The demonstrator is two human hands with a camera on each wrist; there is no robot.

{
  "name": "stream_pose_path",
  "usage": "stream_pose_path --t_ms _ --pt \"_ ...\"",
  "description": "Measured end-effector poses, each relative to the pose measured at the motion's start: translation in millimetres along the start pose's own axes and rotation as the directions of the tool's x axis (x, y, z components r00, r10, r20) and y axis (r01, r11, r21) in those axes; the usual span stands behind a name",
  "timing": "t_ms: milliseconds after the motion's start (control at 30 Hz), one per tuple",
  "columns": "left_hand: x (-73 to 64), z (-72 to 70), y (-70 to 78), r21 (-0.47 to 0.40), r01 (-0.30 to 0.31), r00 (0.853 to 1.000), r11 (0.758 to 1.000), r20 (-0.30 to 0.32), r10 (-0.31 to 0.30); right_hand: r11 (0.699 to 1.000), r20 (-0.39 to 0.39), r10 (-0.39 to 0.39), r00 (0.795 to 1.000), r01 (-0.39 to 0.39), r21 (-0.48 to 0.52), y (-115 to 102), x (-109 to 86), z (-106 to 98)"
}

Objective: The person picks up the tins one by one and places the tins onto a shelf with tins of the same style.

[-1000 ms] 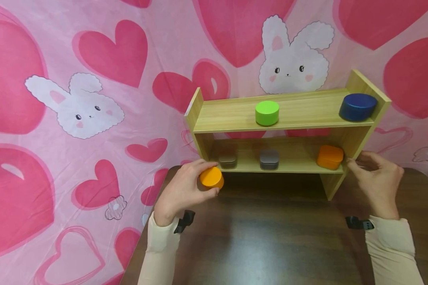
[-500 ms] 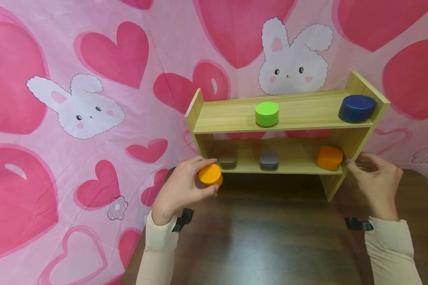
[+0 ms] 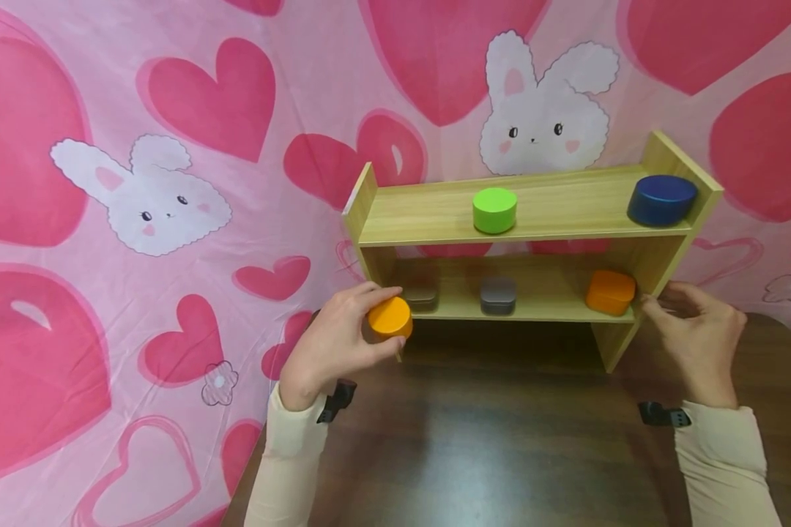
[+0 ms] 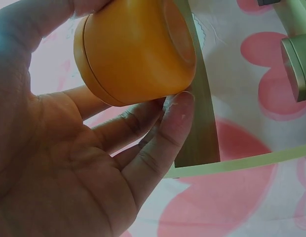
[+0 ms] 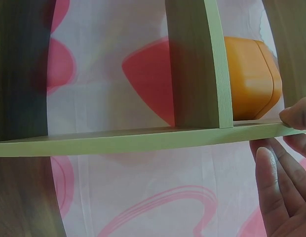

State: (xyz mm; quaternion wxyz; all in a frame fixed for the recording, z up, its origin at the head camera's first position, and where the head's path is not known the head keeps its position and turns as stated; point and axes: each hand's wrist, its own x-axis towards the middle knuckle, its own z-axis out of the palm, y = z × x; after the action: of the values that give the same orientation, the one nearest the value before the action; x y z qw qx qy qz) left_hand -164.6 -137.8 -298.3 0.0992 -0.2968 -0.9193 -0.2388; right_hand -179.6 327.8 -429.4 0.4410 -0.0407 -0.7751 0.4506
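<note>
My left hand [image 3: 332, 337] pinches a round yellow-orange tin [image 3: 390, 318] between thumb and fingers, in front of the left end of a small two-tier wooden shelf [image 3: 428, 212]. Seen from the left wrist, the tin [image 4: 138, 49] is tilted, its lid seam towards the palm and its base towards the shelf. My right hand [image 3: 699, 333] grips the shelf's right side panel, thumb inside and fingers outside. Just inside that panel, on the lower board, sits an orange squarish tin [image 3: 610, 293], also beside the panel edge in the right wrist view.
Two grey tins, one in the middle [image 3: 497, 296] and one at the left [image 3: 422, 295], stand on the lower board. The upper board bears a green round tin [image 3: 494, 211] and a dark blue tin [image 3: 662, 200]. A dark wooden table [image 3: 474, 432] lies beneath; pink heart-patterned cloth [image 3: 191, 293] hangs behind.
The left hand has shifted slightly up with the yellow-orange tin, its forearm drifting a little left. The right hand stays on the side panel, and the shelf's tins have not moved.
</note>
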Motion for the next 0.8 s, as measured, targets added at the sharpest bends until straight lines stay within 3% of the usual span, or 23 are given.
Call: stream_pose_path --t_ms 267,600,800 --pt "3.8 -5.5 1.4 -0.011 0.009 1.0 1.0 0.004 -0.009 1.0 0.013 0.004 1.0 -0.004 -0.001 -1.0 -1.7 -0.1" --pt "13.4 -17.9 1.7 -0.006 -0.035 0.999 0.999 -0.022 0.035 1.0 0.0 -0.019 1.0 0.019 -0.015 -3.8 -1.2 -0.7" --pt "17.4 -23.7 1.6 -0.02 -0.032 0.999 0.999 -0.021 0.031 1.0 0.0 -0.025 1.0 0.025 -0.009 -4.2 -0.9 -1.6"
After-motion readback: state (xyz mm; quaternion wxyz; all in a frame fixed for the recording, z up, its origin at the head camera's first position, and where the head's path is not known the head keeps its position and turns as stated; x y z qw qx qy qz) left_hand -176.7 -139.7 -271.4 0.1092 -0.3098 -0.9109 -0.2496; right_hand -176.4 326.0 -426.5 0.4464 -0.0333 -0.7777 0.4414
